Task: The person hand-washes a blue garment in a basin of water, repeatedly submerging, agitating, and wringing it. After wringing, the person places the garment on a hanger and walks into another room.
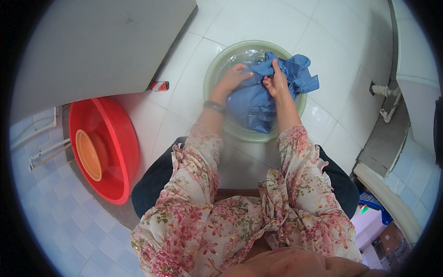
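Note:
A pale green basin (211, 74) with water in it stands on the floor before me. Wet blue cloth (254, 104), perhaps a garment, lies bunched in it, and one end hangs over the right side of the rim. My left hand (235, 78) is at the left of the cloth, its fingertips closed on a fold. On the right, my right hand (277, 81) grips the raised part of the same cloth, thumb pointing up along it. A dark bracelet (214, 107) circles my left wrist.
At the left, a large red tub (128, 149) leans on its side with an orange basin (89, 155) inside. A grey panel (114, 45) fills the upper left, a red-and-white object (160, 86) at its corner. White pipes (389, 91) run along the right wall. White tiles (256, 20) cover the floor.

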{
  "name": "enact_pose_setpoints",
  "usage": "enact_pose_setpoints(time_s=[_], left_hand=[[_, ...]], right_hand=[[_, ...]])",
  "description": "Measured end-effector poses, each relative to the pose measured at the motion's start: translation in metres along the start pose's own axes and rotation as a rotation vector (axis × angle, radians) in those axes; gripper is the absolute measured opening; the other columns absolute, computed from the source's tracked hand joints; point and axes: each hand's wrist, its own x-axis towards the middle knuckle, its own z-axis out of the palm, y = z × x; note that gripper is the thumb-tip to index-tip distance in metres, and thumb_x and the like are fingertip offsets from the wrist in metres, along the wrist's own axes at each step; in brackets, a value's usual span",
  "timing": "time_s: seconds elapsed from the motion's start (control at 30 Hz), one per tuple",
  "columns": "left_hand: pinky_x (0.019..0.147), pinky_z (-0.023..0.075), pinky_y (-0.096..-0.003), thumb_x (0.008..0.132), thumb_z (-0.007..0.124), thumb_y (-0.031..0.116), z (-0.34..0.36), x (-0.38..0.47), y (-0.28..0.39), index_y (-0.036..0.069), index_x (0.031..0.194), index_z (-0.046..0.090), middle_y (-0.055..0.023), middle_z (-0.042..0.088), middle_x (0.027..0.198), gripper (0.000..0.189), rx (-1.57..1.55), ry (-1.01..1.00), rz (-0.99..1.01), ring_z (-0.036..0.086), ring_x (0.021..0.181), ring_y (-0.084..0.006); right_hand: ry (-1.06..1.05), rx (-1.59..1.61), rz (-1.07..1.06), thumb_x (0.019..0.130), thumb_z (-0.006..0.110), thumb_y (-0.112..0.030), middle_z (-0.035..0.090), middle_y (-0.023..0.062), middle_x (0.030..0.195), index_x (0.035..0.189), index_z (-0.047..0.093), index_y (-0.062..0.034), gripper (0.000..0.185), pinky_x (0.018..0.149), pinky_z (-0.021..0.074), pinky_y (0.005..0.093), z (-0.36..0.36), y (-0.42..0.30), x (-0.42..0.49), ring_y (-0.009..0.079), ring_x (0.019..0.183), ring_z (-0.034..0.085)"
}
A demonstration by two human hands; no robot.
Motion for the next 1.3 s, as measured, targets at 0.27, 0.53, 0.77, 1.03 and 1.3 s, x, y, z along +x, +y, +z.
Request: enact_pose_setpoints(time_s=[0.27,0.53,0.77,1.03,1.3], left_hand=[[0.055,0.0455,-0.0361,0.081,0.067,0.032,0.002,-0.010,-0.008,-0.002,0.106,0.061,-0.0111,0.065,0.089,0.042,0.051,0.198,-0.314,0.059,0.071,-0.0189],[0.055,0.0465,-0.0331,0.074,0.073,0.015,-0.008,-0.001,-0.028,0.000,0.126,0.048,-0.0116,0.062,0.094,0.059,-0.422,0.189,-0.173,0.059,0.073,-0.0200],[0.088,0.0439,-0.0275,0.077,0.065,-0.005,0.006,-0.022,0.003,-0.001,0.142,0.022,-0.0183,0.051,0.120,0.078,-0.842,0.010,0.134,0.054,0.103,-0.0206],[0.070,0.0459,-0.0244,0.085,0.059,0.005,0.012,-0.007,-0.012,-0.002,0.114,0.056,-0.0039,0.063,0.090,0.030,-0.270,0.393,0.071,0.057,0.076,-0.0113],[0.069,0.0466,-0.0324,0.081,0.067,0.028,0.005,0.004,-0.032,-0.004,0.103,0.065,-0.0105,0.066,0.091,0.039,-0.193,0.488,-0.077,0.059,0.080,-0.0198]], right_hand=[[0.009,-0.720,-0.168,0.075,0.074,-0.031,0.059,0.0097,0.110,0.121,0.051,0.0022,0.061,0.080,0.0451,0.0299,0.010,0.028,-0.003,0.0205,0.093,0.058],[0.186,-0.830,-0.446,0.066,0.081,-0.018,0.061,0.0131,0.113,0.118,0.051,0.0063,0.065,0.087,0.0459,0.0300,-0.004,0.060,0.019,0.0212,0.100,0.059],[-0.044,-0.814,-0.579,0.071,0.076,-0.010,0.062,0.0031,0.089,0.105,0.057,0.0001,0.040,0.073,0.0460,0.0239,0.005,0.054,0.007,0.0086,0.079,0.055],[0.073,-0.673,-0.546,0.083,0.064,-0.019,0.054,-0.0013,0.067,0.080,0.063,0.0006,0.020,0.059,0.0390,0.0241,0.002,0.033,0.002,0.0063,0.065,0.046],[-0.080,-0.293,-0.390,0.081,0.067,-0.015,0.059,-0.0015,0.075,0.078,0.062,-0.0045,0.012,0.075,0.0412,0.0213,0.022,0.012,-0.011,0.0080,0.079,0.054]])
